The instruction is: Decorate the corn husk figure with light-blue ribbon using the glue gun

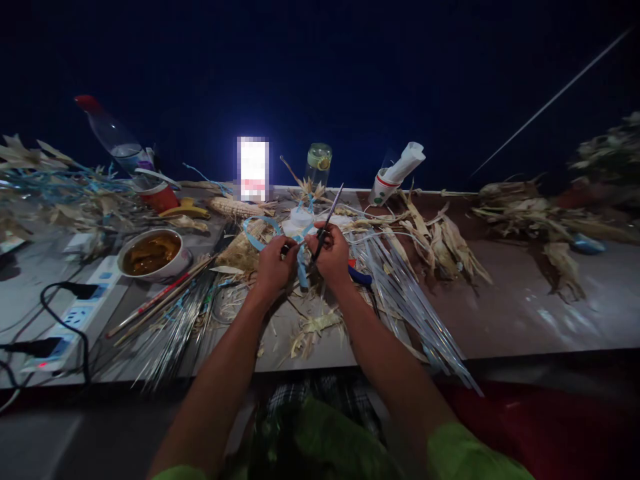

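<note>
At the middle of the table my left hand [274,267] is closed, its fingertips pinching a light-blue ribbon [303,265]. The ribbon loops up to the left and hangs down between my hands. Close beside it, my right hand [331,257] is closed around dark-handled scissors [334,203], whose narrow blade points up and slightly right. My right fingertips are near the ribbon; whether they touch it I cannot tell. Behind my hands stands a white roll [301,219]. A blue-handled tool [360,276] lies by my right wrist, partly hidden.
Thin wires [173,333] and a power strip [83,310] lie left, with a bowl of brown liquid [151,275]. Clear strips [415,307] and dry corn husks [445,247] spread right. Behind are a corn cob [237,207], a lit screen [253,167], a jar [319,162] and a tilted bottle [110,137].
</note>
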### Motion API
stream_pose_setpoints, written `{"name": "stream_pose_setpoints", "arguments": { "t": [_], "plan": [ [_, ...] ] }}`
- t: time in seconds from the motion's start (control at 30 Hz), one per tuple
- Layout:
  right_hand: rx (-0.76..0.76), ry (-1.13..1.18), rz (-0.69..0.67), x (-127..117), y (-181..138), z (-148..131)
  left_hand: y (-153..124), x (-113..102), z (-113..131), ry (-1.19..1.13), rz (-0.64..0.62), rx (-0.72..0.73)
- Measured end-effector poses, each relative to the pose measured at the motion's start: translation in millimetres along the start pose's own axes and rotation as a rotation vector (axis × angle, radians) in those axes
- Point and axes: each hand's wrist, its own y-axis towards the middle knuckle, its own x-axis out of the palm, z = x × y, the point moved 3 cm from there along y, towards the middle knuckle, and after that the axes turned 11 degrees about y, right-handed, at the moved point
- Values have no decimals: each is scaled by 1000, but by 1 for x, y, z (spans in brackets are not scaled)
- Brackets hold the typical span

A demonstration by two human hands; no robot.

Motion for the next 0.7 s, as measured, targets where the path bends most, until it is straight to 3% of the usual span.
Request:
{"name": "stream_pose_setpoints", "arguments": {
  "t": [0.1, 0.2, 0.4, 0.7],
  "plan": [
    [5, -16, -23, 1, -1, 1, 2, 0, -7, -252, 43, -237],
    [-7, -32, -75, 2, -1, 5, 4, 2, -7, -517, -7, -389],
    [-59, -78, -124, 3, -3, 7, 1, 10, -2, -611, -137, -415],
    [56, 7, -126, 4, -2, 6, -5, 8, 3, -722, -330, -498]
  ]
}}
